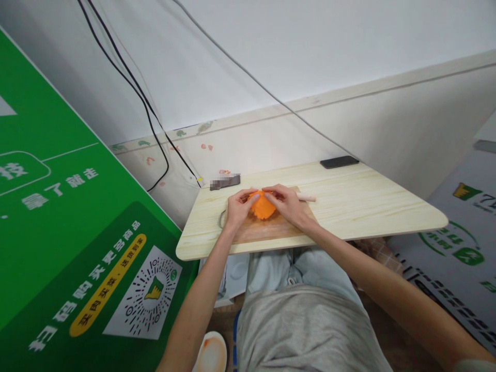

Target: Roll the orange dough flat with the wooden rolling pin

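Both hands pinch a flattened orange piece of dough (263,207) with a ragged lower edge; whether it is dough or clay I cannot tell for sure. My left hand (238,207) grips its left upper edge between thumb and fingers. On the upper right edge, my right hand (289,205) holds it the same way. Below the dough lies a brown wooden board (263,231) at the table's front edge. A pale rod (307,198), like the end of a rolling pin, sticks out past my right hand; the rest is hidden.
A black phone (339,162) lies at the back right of the light wooden table (372,206). Another dark, partly blurred object (228,182) is at the back left. A green panel (58,248) stands close on the left, and a cable (248,72) crosses the wall.
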The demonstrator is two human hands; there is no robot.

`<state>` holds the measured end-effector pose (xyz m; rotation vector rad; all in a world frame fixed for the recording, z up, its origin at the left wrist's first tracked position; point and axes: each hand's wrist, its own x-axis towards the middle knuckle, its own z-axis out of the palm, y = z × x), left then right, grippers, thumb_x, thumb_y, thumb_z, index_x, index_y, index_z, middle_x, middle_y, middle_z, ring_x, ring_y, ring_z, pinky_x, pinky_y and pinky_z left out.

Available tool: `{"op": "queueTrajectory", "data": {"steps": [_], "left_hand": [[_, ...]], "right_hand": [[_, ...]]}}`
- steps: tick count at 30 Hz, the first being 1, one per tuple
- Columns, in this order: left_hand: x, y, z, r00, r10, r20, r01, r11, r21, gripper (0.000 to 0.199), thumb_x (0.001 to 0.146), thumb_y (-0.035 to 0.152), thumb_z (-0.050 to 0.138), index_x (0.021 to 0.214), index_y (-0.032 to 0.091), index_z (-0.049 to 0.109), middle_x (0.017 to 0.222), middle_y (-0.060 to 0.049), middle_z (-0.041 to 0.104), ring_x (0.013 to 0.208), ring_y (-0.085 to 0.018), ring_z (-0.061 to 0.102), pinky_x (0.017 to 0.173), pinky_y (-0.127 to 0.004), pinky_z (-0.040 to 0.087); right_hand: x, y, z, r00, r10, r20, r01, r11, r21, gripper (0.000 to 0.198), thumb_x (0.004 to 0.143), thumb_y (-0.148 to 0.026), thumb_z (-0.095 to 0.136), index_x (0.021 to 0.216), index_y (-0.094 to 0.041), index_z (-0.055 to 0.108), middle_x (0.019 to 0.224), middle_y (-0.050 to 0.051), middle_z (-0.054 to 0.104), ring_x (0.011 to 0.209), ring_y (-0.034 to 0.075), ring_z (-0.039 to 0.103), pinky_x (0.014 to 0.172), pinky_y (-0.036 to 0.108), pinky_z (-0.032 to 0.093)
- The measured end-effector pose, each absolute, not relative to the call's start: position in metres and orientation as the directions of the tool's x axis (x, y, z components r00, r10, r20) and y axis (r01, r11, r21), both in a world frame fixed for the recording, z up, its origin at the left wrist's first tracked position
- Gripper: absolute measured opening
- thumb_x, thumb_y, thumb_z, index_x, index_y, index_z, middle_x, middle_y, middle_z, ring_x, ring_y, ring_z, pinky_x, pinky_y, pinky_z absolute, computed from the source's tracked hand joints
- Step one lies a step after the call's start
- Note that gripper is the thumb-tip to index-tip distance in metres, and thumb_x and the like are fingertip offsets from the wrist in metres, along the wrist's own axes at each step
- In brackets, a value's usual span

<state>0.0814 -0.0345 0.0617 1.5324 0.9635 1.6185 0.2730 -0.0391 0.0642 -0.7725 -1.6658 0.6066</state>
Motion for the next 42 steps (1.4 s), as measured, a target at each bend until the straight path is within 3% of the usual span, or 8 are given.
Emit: {"op": "queueTrajectory", "data": {"steps": [7, 15, 23, 31, 35, 42], "left_hand": [[0.0794, -0.0354, 0.062, -0.028, 0.882, 0.47, 0.034, -0.469, 0.882, 0.039, 0.075, 0.051, 0.093, 0.094, 0.018, 0.087, 0.099, -0.011, 0.085, 0.092, -0.026, 0.078, 0.089, -0.04, 0.063], [0.0798, -0.0321, 0.059, 0.0, 0.853, 0.521, 0.023, -0.521, 0.853, 0.04, 0.077, 0.053, 0.092, 0.099, 0.02, 0.087, 0.104, -0.01, 0.086, 0.097, -0.024, 0.079, 0.094, -0.038, 0.062], [0.0792, -0.0327, 0.0578, 0.021, 0.848, 0.53, 0.048, -0.53, 0.846, 0.034, 0.079, 0.05, 0.091, 0.094, 0.02, 0.088, 0.099, -0.01, 0.086, 0.094, -0.025, 0.079, 0.09, -0.038, 0.062], [0.0799, -0.0331, 0.0583, -0.007, 0.844, 0.536, 0.069, -0.534, 0.842, 0.034, 0.08, 0.049, 0.09, 0.097, 0.019, 0.087, 0.101, -0.01, 0.086, 0.095, -0.024, 0.078, 0.091, -0.037, 0.062], [0.0794, -0.0323, 0.0591, -0.056, 0.84, 0.54, 0.092, -0.534, 0.841, 0.037, 0.082, 0.05, 0.089, 0.101, 0.019, 0.086, 0.104, -0.011, 0.085, 0.096, -0.024, 0.078, 0.091, -0.036, 0.061], [0.0791, -0.0305, 0.0579, -0.066, 0.846, 0.53, 0.082, -0.525, 0.847, 0.037, 0.082, 0.053, 0.088, 0.096, 0.018, 0.087, 0.1, -0.011, 0.085, 0.094, -0.024, 0.078, 0.089, -0.037, 0.062]], "right_hand": [[0.2745, -0.0391, 0.0638, -0.179, 0.769, 0.613, 0.164, 0.638, -0.752, 0.021, 0.099, -0.034, 0.069, 0.108, -0.023, 0.084, 0.103, 0.008, 0.081, 0.091, 0.023, 0.071, 0.084, 0.038, 0.057], [0.2703, -0.0362, 0.0641, -0.17, 0.822, 0.543, 0.04, 0.556, -0.83, 0.028, 0.098, -0.047, 0.073, 0.109, -0.023, 0.081, 0.105, 0.007, 0.083, 0.095, 0.023, 0.074, 0.088, 0.037, 0.059], [0.2743, -0.0318, 0.0619, -0.24, 0.845, 0.479, 0.014, 0.496, -0.868, 0.028, 0.095, -0.048, 0.075, 0.099, -0.021, 0.08, 0.098, 0.006, 0.083, 0.091, 0.024, 0.074, 0.089, 0.038, 0.059], [0.2708, -0.0315, 0.0618, -0.223, 0.828, 0.515, 0.031, 0.534, -0.845, 0.027, 0.096, -0.045, 0.073, 0.105, -0.022, 0.082, 0.108, 0.008, 0.084, 0.099, 0.024, 0.075, 0.097, 0.04, 0.058], [0.2676, -0.0315, 0.061, -0.143, 0.852, 0.504, 0.006, 0.51, -0.86, 0.031, 0.094, -0.045, 0.077, 0.115, -0.023, 0.081, 0.108, 0.008, 0.084, 0.097, 0.024, 0.076, 0.091, 0.039, 0.061], [0.2716, -0.0345, 0.0621, -0.133, 0.816, 0.562, 0.039, 0.571, -0.82, 0.025, 0.094, -0.046, 0.079, 0.105, -0.023, 0.084, 0.106, 0.008, 0.083, 0.097, 0.024, 0.076, 0.095, 0.041, 0.06]]}}
